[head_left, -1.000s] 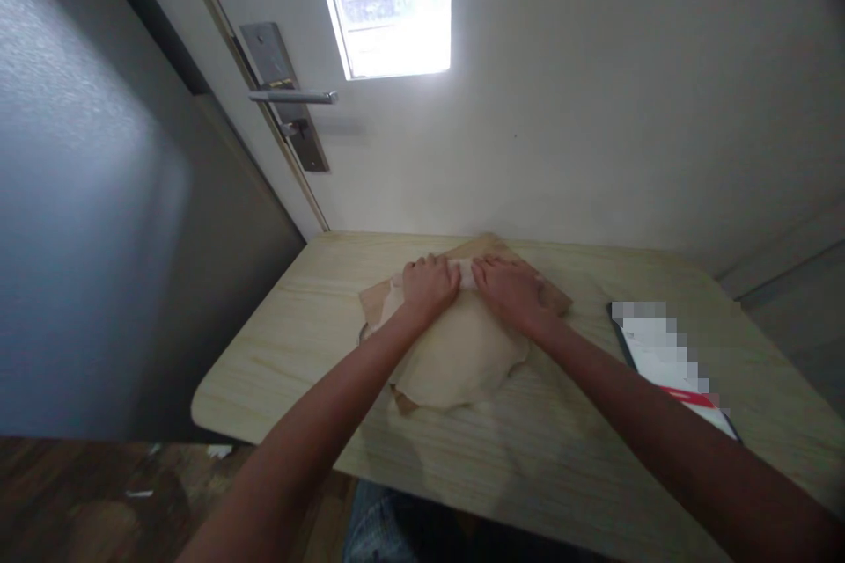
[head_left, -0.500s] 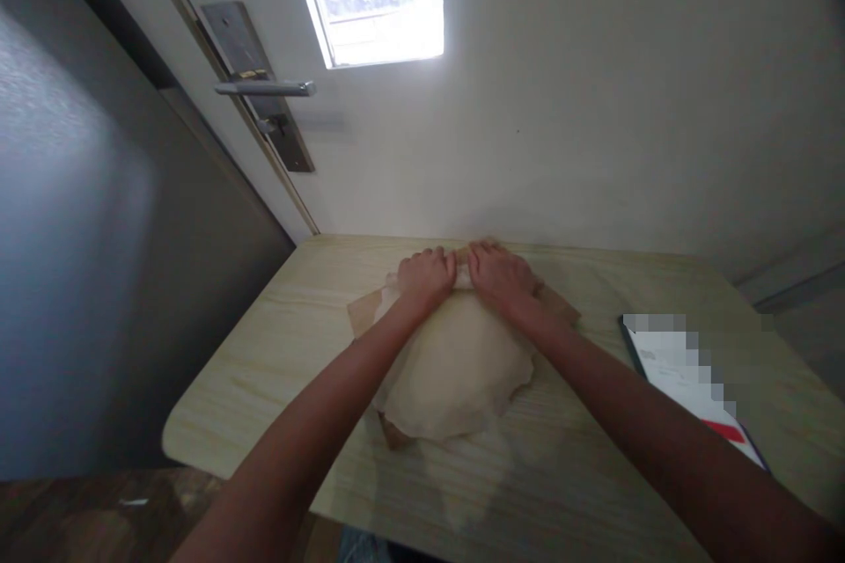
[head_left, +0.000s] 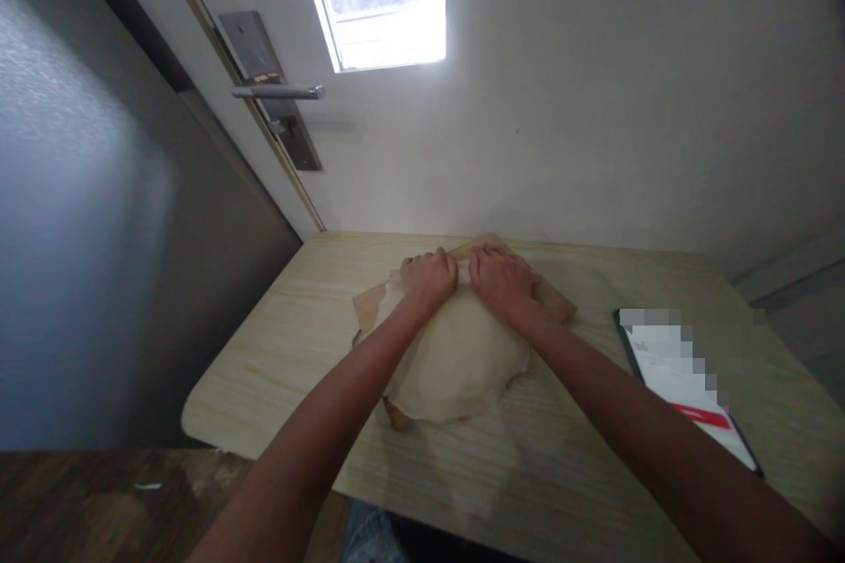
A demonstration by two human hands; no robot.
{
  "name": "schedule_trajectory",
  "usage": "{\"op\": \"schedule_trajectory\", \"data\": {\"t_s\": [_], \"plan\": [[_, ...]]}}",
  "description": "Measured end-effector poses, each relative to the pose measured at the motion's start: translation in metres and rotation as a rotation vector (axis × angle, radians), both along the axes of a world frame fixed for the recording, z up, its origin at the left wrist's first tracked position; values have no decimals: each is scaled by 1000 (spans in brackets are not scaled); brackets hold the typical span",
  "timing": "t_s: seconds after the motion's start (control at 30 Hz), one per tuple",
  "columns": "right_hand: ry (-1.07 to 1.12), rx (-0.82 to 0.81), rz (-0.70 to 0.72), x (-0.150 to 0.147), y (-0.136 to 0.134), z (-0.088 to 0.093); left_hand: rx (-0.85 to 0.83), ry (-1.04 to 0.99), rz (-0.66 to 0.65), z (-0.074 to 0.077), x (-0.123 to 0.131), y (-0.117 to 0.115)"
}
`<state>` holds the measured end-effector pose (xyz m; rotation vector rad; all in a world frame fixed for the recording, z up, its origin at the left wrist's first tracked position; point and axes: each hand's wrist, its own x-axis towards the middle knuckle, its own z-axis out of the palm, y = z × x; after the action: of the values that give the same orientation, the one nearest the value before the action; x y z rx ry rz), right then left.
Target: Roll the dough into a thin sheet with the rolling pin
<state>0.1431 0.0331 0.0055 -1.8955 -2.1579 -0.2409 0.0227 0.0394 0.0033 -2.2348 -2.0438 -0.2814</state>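
A thin, pale, roughly round sheet [head_left: 466, 356] with a ragged edge lies over brown paper [head_left: 371, 308] on the table; I cannot tell what the sheet is made of. At its far edge, my left hand [head_left: 430, 274] has its fingers curled over the sheet. Close beside it, my right hand [head_left: 502, 280] grips the same edge, fingers bent. A small gap between the thumbs shows a fold of the sheet. Corners of the brown paper stick out on both sides, behind the hands and at the near left.
On the right of the wooden table [head_left: 264, 352] lies a phone [head_left: 687, 387], its lit screen partly blurred out. A pale door with a metal handle [head_left: 277, 92] and a bright window pane [head_left: 389, 0] rises behind the table. A grey panel stands at the left.
Both hands stay at the far edge with fingers curled. More brown paper now shows beyond them, and the sheet's near edge lies slightly farther away. The camera view has shifted a little.
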Motion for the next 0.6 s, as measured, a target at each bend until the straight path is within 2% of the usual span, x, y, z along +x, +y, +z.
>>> {"op": "schedule_trajectory", "data": {"t_s": [0.17,0.33,0.43,0.6], "plan": [[43,-6,-19,-1,23,5,-18,-33,30,5,2,24],[71,-80,-109,-4,40,6,-32,-38,33,10,4,39],[74,-84,-125,-5,35,4,-34,-32,57,9,4,33],[32,23,-47,-5,10,-1,-6,-4,25,6,4,7]]}}
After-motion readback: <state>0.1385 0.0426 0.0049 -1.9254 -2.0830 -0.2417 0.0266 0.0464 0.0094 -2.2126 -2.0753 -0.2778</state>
